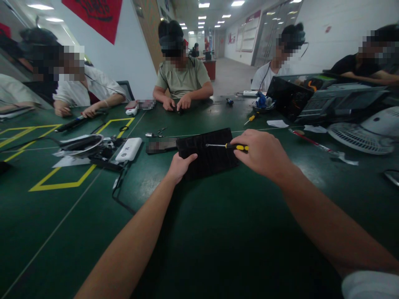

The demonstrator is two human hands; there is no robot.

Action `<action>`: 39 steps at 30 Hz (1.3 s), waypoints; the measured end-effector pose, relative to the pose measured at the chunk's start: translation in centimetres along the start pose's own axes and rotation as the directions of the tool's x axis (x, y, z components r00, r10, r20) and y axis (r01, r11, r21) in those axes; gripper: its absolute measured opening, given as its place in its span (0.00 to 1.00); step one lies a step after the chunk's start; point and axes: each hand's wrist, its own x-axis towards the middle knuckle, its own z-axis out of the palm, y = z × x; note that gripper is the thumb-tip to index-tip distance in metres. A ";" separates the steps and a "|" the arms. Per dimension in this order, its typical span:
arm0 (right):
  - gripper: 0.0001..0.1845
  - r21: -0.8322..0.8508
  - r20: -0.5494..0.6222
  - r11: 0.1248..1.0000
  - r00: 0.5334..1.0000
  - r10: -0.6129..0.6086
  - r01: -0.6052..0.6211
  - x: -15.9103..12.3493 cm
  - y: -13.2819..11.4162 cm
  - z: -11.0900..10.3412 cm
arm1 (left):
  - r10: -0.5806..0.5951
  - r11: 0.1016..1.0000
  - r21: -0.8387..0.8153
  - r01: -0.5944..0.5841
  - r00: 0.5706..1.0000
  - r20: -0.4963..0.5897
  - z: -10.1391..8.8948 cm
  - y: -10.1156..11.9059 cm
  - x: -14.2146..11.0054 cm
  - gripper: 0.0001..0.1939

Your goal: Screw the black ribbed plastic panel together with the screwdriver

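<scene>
My left hand is closed on the left end of a flat black rectangular panel, its thumb lying over the face. The panel is tilted up a little above the green table. In my right hand is a screwdriver with a yellow and black handle. Its thin metal shaft points left across the panel, and the tip is near the panel's upper left part; whether they touch I cannot tell. Just behind the panel's left end lies a dark flat piece, partly blurred out. Small metal parts lie beyond it.
A white power bank with a cable and a pile of dark parts stand to the left. Another screwdriver, an opened computer case and a white fan are at the right. Several people sit around the green table.
</scene>
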 end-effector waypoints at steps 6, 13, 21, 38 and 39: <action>0.16 -0.036 -0.010 0.999 1.000 0.016 -0.017 0.0 -0.3 -0.1 | 0.012 1.000 0.002 -0.012 1.000 -0.003 0.0 0.0 -0.1 0.23; 0.13 0.012 -0.023 0.999 0.999 -0.031 0.031 0.1 0.1 0.4 | 0.019 1.000 0.004 -0.019 1.000 0.004 0.1 0.1 -0.1 0.26; 0.13 0.012 -0.049 1.000 0.998 -0.029 0.029 0.2 0.2 1.0 | 0.018 1.000 0.024 -0.018 1.000 -0.012 0.0 -0.1 0.0 0.26; 0.10 -0.018 -0.023 1.000 1.000 0.002 -0.003 0.0 0.0 0.5 | 0.025 0.999 0.026 -0.025 1.000 0.000 0.0 0.0 -0.1 0.24; 0.10 -0.020 -0.028 1.000 1.000 0.003 -0.003 0.0 0.0 0.5 | 0.025 0.999 0.024 -0.025 1.000 0.002 0.0 0.0 -0.1 0.24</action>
